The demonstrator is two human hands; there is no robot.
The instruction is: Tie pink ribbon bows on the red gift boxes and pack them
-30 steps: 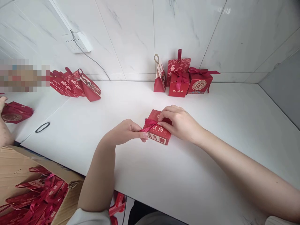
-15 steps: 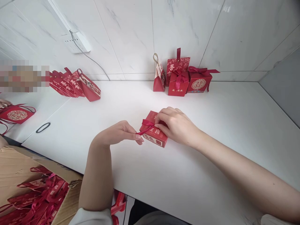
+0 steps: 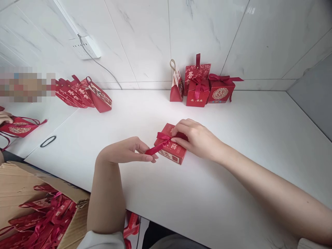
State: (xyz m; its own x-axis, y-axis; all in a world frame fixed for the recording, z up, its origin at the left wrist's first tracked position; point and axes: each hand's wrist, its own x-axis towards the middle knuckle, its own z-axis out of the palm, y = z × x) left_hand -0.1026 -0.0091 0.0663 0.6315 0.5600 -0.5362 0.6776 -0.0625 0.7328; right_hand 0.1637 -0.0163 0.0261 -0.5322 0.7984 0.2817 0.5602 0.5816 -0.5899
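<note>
- On the white table [image 3: 166, 193], the flat red cardboard box [image 3: 174, 149] lies right of the left hand [image 3: 126, 150], which pinches a glossy crimson ribbon [image 3: 155, 149].
- Right hand [image 3: 198, 138]: nearer, gripping ribbon atop the box.

Box [image 3: 174, 151] on the bench [image 3: 259, 145], left hand [image 3: 127, 149] at its left, right hand [image 3: 199, 139] over its right side
The ribbon [image 3: 162, 136] crosses the box's top, its end in the left hand; behind, a cluster of four boxes [image 3: 197, 100] stands by the wall [image 3: 145, 41]; left of that, a row of boxes [image 3: 84, 94] stands below the socket [image 3: 88, 48]; farther left, a co-worker's hand [image 3: 5, 118] rests on another box [image 3: 22, 128]; at front left, a carton [image 3: 18, 176] holds more boxes [image 3: 46, 221]
</note>
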